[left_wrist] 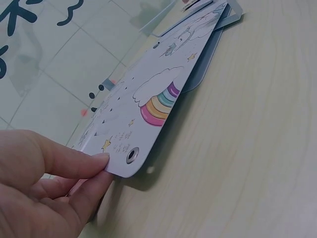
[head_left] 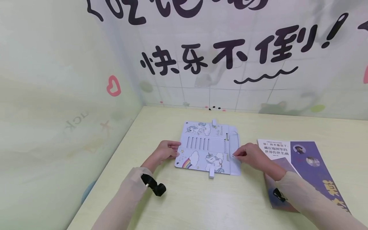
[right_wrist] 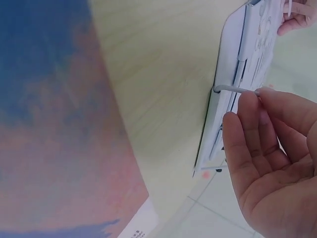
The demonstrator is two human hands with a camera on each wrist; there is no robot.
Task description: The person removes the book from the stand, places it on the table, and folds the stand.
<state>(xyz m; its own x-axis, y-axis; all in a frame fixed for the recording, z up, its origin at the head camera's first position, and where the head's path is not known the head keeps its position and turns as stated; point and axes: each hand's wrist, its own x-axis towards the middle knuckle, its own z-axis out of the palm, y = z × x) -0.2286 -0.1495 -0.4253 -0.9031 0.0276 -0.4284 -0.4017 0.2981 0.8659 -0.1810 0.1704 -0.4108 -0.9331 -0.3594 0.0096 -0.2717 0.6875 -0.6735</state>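
A white folding book stand [head_left: 211,145] printed with unicorns, clouds and a rainbow lies on the table, its slotted panel facing up. My left hand [head_left: 166,150] pinches its left edge between thumb and fingers, near a metal eyelet; in the left wrist view that hand [left_wrist: 59,183] holds the board's edge slightly off the table. At the opposite side, my right hand [head_left: 251,156] pinches a thin white wire support [right_wrist: 230,89] between thumb and forefinger. The wire rises from the stand's hinged strip [head_left: 234,150]. White page clips [head_left: 211,171] stick out at the front and back edges.
Two overlapping books, a purple and white one [head_left: 313,169] with a smaller one [head_left: 280,191] on top, lie under the right forearm. A printed curtain or wall sheet [head_left: 210,95] stands behind the table [head_left: 187,204], and another wall [head_left: 86,127] borders it on the left.
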